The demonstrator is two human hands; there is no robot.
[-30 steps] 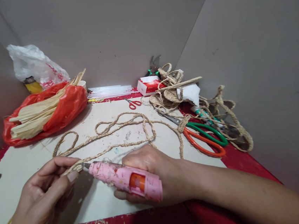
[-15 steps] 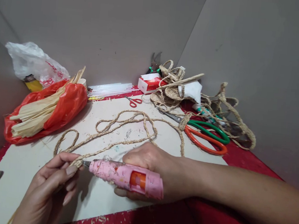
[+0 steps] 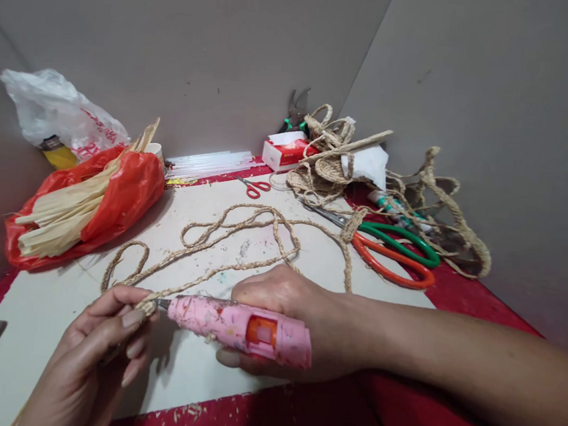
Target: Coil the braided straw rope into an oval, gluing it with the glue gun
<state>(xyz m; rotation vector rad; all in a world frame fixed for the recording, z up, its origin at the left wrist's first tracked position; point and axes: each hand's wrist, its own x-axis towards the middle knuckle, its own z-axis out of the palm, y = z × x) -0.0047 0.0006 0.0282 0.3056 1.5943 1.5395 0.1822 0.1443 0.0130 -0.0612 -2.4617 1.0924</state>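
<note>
Handwork on a red bench (image 3: 213,424) covered in part by a white sheet (image 3: 198,372); clock positions are read from the middle of the sheet, twelve o'clock lying toward the far wall. At eight o'clock, the left hand (image 3: 95,349) is pinched, thumb against fingers, on a braided cord (image 3: 148,304). From this grip the cord runs out across the sheet in loose loops toward twelve and two o'clock. Between three and four o'clock, the right hand (image 3: 313,303) is wrapped around a pink glue gun (image 3: 214,317). The gun points toward nine o'clock, its metal nozzle (image 3: 163,303) at the cord, just beside the left fingertips; the pressure there cannot be judged. Surroundings: at ten o'clock, a red plastic bag (image 3: 136,182) holding pale dried strips (image 3: 65,215); at twelve, translucent sticks (image 3: 211,164); near one, small red-handled scissors (image 3: 254,190) and, farther out, a red-and-white box (image 3: 287,153); between one and two, coiled braid (image 3: 331,171); toward three, large scissors (image 3: 395,254) with one green and one orange handle.
</note>
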